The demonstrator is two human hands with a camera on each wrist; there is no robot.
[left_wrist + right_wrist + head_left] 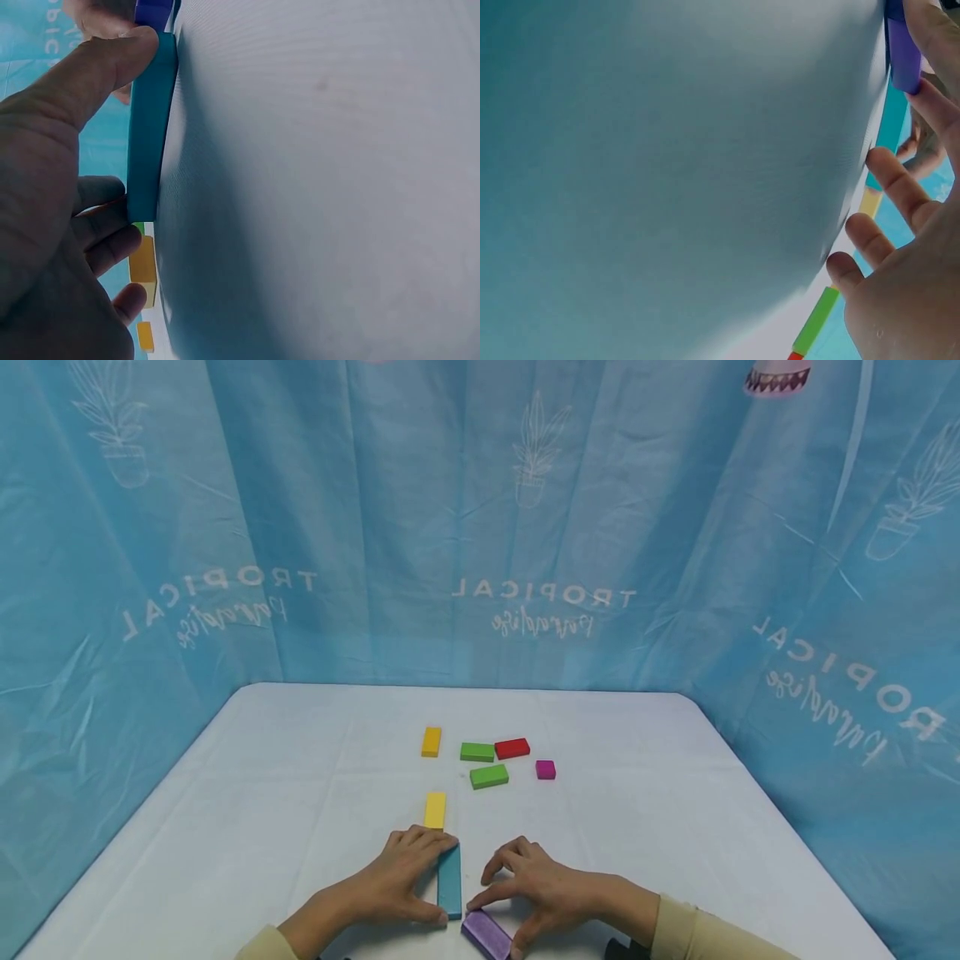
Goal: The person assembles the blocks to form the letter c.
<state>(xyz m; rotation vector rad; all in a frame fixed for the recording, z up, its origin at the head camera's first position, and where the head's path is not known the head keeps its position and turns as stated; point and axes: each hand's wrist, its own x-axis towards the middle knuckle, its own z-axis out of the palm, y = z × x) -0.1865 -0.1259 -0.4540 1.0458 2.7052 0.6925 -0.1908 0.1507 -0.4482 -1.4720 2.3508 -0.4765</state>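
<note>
A long teal block [449, 883] lies lengthwise near the front of the table. My left hand [401, 878] holds it by its two ends, with the thumb at the near end and fingers at the far end, as the left wrist view of the teal block [148, 135] also shows. To its right, a purple block [487, 935] lies at a slant. My right hand [551, 889] pinches that purple block [905, 56] between thumb and index finger, while the other fingers spread over the cloth. Just beyond the left fingers sits a yellow block [435, 809].
Farther back on the white table [637, 793] lie an orange-yellow block [431, 742], a green block [477, 752], a second green block [489, 777], a red block [512, 748] and a small magenta block [545, 769]. A blue printed curtain [405, 527] surrounds the table's back and sides.
</note>
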